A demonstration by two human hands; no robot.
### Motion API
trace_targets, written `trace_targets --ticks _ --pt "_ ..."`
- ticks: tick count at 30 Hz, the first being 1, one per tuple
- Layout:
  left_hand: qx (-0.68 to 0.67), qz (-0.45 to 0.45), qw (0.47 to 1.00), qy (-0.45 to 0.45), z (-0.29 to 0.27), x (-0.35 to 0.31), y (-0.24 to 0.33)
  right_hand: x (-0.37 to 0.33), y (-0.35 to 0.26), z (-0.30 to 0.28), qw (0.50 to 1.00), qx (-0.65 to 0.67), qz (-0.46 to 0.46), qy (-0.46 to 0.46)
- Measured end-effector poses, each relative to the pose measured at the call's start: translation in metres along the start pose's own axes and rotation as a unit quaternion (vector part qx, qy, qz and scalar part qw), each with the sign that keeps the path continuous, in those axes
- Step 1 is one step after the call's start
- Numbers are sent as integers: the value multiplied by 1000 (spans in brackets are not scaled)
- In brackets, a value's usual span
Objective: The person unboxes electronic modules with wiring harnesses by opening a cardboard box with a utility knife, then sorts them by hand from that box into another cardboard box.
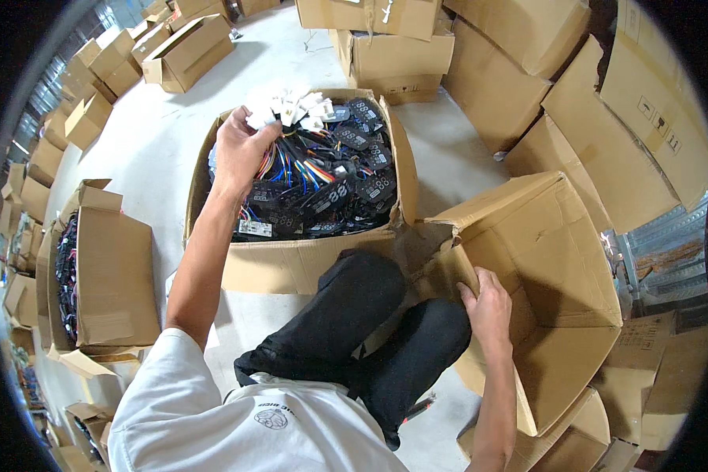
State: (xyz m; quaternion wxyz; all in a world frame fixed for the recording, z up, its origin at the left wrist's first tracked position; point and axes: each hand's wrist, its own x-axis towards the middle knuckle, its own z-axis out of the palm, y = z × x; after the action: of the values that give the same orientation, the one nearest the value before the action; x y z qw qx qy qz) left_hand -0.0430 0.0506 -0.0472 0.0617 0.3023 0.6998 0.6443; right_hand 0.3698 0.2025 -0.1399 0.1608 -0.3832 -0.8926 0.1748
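My left hand [240, 149] is closed on a bundle of wire harnesses, pinching it just below the cluster of white plug connectors [295, 108]. Multicoloured wires [303, 169] fan down from the connectors toward black display panels [334, 197]. Many such panels fill the open cardboard box [291, 263] in front of my knees. On the right, my right hand [488, 311] grips the near-side edge of a second cardboard box [574, 252], thumb over the rim. This box is tilted with its mouth up, and bare cardboard walls show inside it.
To the left stands a box [114, 267] filled with dark wired parts. Stacked cartons [401, 55] rise at the far side, and large boxes [645, 102] crowd the right. More boxes [189, 51] line the far left along the pale floor [149, 134].
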Motion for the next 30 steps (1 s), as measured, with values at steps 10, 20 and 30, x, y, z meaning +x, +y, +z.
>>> trace_targets --ticks 10,20,30 --pt "91 311 942 -90 151 -101 120 50 -79 -23 414 871 49 -262" --pt "90 487 736 -461 233 -169 63 63 80 -95 636 722 268 -48" --pt "105 451 665 -586 247 -164 45 87 311 140 626 652 424 -42"
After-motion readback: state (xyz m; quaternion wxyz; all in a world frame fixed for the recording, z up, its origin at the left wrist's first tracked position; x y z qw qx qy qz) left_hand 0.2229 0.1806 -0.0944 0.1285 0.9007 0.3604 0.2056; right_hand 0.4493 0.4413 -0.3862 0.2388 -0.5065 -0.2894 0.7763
